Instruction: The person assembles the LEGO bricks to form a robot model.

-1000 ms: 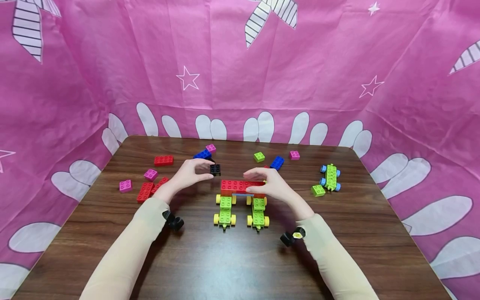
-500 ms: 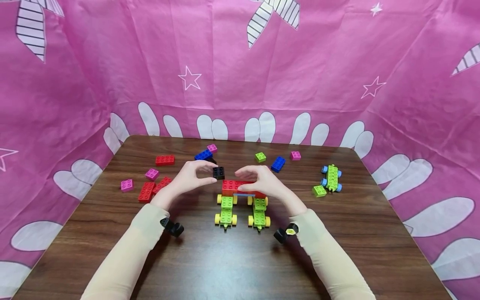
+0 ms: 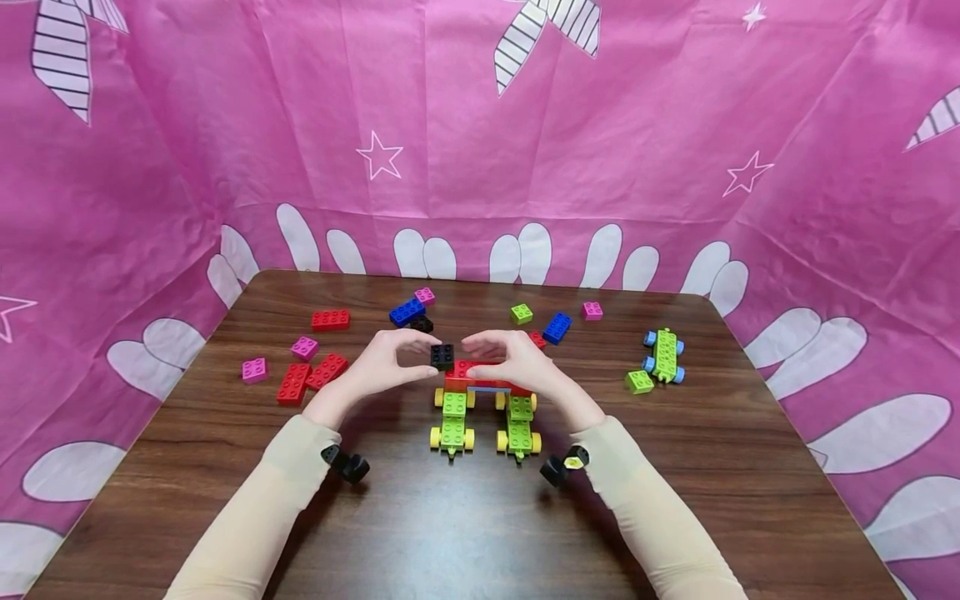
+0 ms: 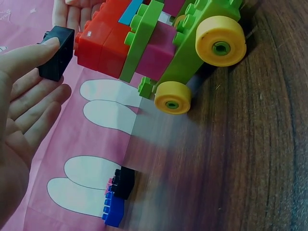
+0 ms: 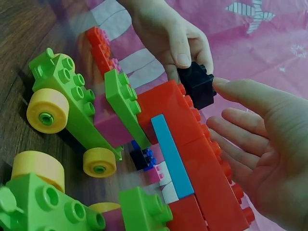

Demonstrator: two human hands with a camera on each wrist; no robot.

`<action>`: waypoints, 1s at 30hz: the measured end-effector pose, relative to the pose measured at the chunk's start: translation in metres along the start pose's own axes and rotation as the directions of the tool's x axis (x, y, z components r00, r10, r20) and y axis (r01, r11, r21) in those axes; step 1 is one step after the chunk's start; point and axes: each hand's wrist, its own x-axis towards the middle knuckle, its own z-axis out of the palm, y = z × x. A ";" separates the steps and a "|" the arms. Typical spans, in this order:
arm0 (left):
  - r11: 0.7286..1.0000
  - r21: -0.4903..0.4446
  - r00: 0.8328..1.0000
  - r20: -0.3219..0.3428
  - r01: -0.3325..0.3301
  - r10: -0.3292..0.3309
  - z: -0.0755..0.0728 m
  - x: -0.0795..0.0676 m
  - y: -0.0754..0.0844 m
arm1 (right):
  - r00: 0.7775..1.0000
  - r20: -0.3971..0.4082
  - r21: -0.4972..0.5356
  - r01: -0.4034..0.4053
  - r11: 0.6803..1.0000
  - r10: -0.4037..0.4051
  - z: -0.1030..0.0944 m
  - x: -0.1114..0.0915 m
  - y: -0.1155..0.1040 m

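Observation:
My left hand (image 3: 378,364) pinches a black building brick (image 3: 442,357) between thumb and fingers. In the left wrist view the brick (image 4: 57,54) hovers close to the studs at the end of the red bricks (image 4: 107,41); I cannot tell if they touch. Those red bricks (image 5: 171,118) lie across two green wheeled bases (image 3: 453,433) with yellow wheels, joined through pink and green bricks. A light-blue piece (image 5: 172,156) sits against the red bricks' side. My right hand (image 3: 521,365) is over the right part of the red bricks, fingers extended, its thumb tip near the black brick.
Loose red (image 3: 292,383), pink (image 3: 254,371) and blue bricks (image 3: 407,312) lie left and behind. Another black brick (image 3: 422,324) is by the blue one. Right stand a green base with blue wheels (image 3: 664,356) and a green brick (image 3: 639,382). A pink cloth (image 3: 480,167) hangs behind.
My left hand has carried the black brick slightly right and nearer, to the left end of the red bricks. My right hand has moved left along the red bricks toward it.

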 end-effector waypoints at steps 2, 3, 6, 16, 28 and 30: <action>1.000 -0.005 1.000 0.004 0.001 -0.001 0.000 0.000 0.000 | 1.000 0.005 0.003 -0.002 1.000 0.002 0.001 0.001 0.000; 1.000 -0.006 1.000 0.006 0.000 0.000 0.001 0.000 0.000 | 1.000 0.008 0.003 -0.001 1.000 0.000 0.002 0.002 -0.001; 1.000 -0.007 1.000 0.013 -0.008 0.008 0.001 0.000 -0.001 | 1.000 0.008 -0.006 -0.001 1.000 0.001 0.005 0.004 -0.001; 0.998 -0.004 0.998 0.027 -0.057 0.057 0.003 0.000 0.000 | 1.000 -0.001 -0.057 -0.020 0.998 0.020 0.009 0.009 -0.002; 0.999 -0.012 0.998 0.029 -0.050 0.050 0.005 0.000 0.001 | 0.999 -0.036 -0.082 -0.034 0.996 0.031 0.012 0.011 -0.005; 0.999 0.004 0.998 0.026 -0.052 0.052 0.006 0.001 0.002 | 0.999 -0.039 -0.084 -0.030 0.996 0.027 0.012 0.011 -0.005</action>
